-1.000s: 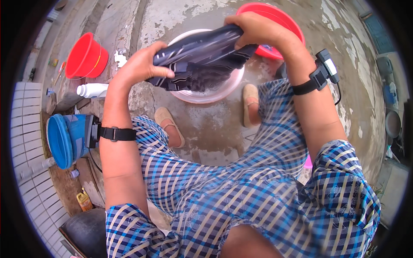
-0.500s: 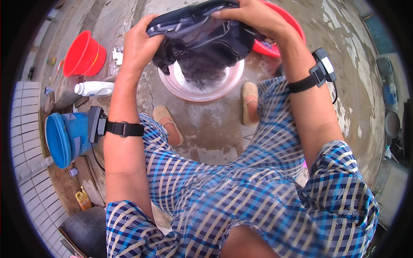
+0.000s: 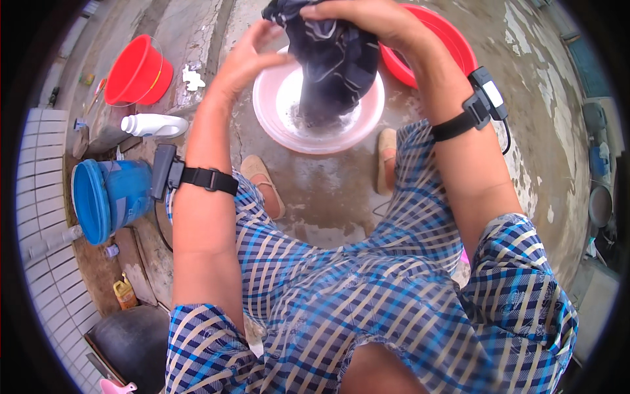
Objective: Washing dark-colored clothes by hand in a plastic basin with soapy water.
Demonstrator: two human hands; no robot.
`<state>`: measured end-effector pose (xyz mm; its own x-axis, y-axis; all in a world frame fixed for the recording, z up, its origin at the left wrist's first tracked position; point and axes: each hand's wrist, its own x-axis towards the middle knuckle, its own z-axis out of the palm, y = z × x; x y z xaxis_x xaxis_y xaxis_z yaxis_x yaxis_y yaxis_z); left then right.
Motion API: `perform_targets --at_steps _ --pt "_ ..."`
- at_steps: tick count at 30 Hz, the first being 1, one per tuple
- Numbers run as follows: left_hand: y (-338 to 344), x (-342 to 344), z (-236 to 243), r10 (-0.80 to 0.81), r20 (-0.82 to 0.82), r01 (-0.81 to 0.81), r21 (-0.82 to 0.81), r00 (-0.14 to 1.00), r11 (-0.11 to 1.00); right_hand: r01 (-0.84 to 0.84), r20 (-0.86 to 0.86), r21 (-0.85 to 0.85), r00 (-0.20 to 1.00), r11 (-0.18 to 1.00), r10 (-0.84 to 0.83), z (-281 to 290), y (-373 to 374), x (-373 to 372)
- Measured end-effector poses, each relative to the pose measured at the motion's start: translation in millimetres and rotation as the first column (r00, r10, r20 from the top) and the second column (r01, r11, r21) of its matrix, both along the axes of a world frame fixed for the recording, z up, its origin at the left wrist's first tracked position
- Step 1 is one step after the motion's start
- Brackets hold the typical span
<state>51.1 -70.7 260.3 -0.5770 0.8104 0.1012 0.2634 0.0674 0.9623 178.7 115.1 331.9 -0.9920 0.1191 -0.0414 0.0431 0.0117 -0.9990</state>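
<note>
A dark garment (image 3: 335,62) with pale lines hangs bunched over a pale pink basin (image 3: 275,128), its lower end down inside the basin. My right hand (image 3: 371,20) grips the top of the garment, thumb laid across the cloth. Just left of it is my left hand (image 3: 249,59), its thumb stretched out and its fingers apart at the garment's left edge. I see no cloth held in that hand. Whitish suds or water show inside the basin around the cloth.
Beyond my right forearm stands a red basin (image 3: 453,33). To the left are a red bucket (image 3: 134,72), a white bottle (image 3: 154,125) lying on its side, a blue bucket (image 3: 128,194) and a yellow bottle (image 3: 125,293). My feet flank the wet concrete floor (image 3: 315,190).
The garment was spread wide between both hands. Now my left hand has come off it and moved right, and the cloth hangs narrower and lower from my right hand.
</note>
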Motion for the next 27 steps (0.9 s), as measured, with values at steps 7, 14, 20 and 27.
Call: perform_targets --at_steps 7,14,20,27 --pt "13.8 32.2 -103.0 -0.134 0.018 0.134 -0.263 0.991 0.956 -0.107 -0.304 -0.270 0.952 0.957 0.021 29.0 11.5 4.3" --pt "33.0 67.8 -158.5 0.149 0.418 -0.019 -0.301 0.896 0.954 -0.235 -0.480 -0.303 0.875 0.924 0.065 52.2 41.0 -31.6" --pt "1.0 88.1 -207.3 0.247 0.559 -0.039 -0.358 0.792 0.933 -0.023 -0.024 -0.416 1.000 0.909 0.014 -11.8 65.0 -53.3" --pt "7.7 87.1 -228.2 0.294 0.763 -0.022 -0.345 0.576 0.938 -0.191 0.317 0.525 0.948 0.829 0.018 -167.4 98.9 -74.4"
